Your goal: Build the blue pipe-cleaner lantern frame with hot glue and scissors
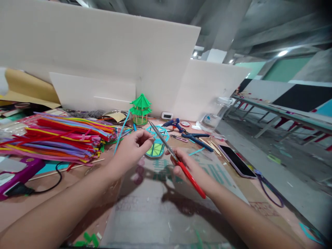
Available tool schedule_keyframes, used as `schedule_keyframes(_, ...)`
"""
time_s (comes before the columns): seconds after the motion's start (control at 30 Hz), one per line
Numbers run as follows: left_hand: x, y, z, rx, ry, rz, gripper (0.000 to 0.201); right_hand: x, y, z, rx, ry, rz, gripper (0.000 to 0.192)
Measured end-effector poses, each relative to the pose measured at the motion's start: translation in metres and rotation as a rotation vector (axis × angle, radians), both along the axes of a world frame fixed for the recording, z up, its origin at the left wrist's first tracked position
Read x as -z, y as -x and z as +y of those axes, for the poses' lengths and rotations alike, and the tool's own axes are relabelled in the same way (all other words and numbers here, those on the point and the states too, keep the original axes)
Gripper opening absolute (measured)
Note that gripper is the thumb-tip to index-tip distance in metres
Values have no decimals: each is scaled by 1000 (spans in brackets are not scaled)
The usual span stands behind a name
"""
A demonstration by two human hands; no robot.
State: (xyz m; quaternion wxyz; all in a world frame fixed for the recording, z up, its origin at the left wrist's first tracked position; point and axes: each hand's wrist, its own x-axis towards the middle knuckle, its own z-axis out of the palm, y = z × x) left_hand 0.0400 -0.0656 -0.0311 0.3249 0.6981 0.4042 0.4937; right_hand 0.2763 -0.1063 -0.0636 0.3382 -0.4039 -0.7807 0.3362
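Note:
My right hand grips red-handled scissors, whose metal blades point up and left toward my left hand. That hand pinches a thin turquoise strip that runs up and back from the fingers. The blade tips end just by my left fingertips. Beyond both hands a turquoise stick frame with a green panel lies on the table. A small green pagoda model stands behind it.
A big heap of coloured pipe cleaners fills the left. A blue glue gun, blue pliers, wooden sticks and a phone lie at the right. White boards wall off the back. A clear sheet covers the near table.

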Motion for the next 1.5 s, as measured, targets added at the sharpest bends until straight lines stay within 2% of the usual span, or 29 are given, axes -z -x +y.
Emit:
schedule_keyframes(0.23,1,-2,-4,50,16,-16,15,-6,6,-2,3,34,-50,63)
schedule_keyframes(0.4,2,-1,-3,68,18,7,15,-10,7,-4,46,37,-102,67)
schedule_keyframes(0.57,3,-1,-2,44,12,24,15,-13,7,-1,66,64,-91,52)
schedule_keyframes(0.8,1,-1,-4,58,14,46,20,-9,5,5,139,-11,-126,33)
schedule_keyframes(0.9,0,-1,-4,49,4,53,26,-8,-3,11,209,-14,-121,31)
schedule_keyframes(1.0,3,1,1,13,-7,47,30,-6,-20,25,368,-116,-154,40)
schedule_keyframes(1.13,10,11,21,-64,-44,25,34,7,-53,55,577,-229,-354,49)
schedule_keyframes(1.33,12,25,42,-147,106,-76,35,38,-80,79,601,-188,-480,50)
schedule_keyframes(1.43,12,22,38,-115,107,-55,33,41,-82,80,606,-190,-501,45)
schedule_keyframes(1.5,12,17,31,-99,60,-2,31,36,-79,77,603,-223,-491,38)
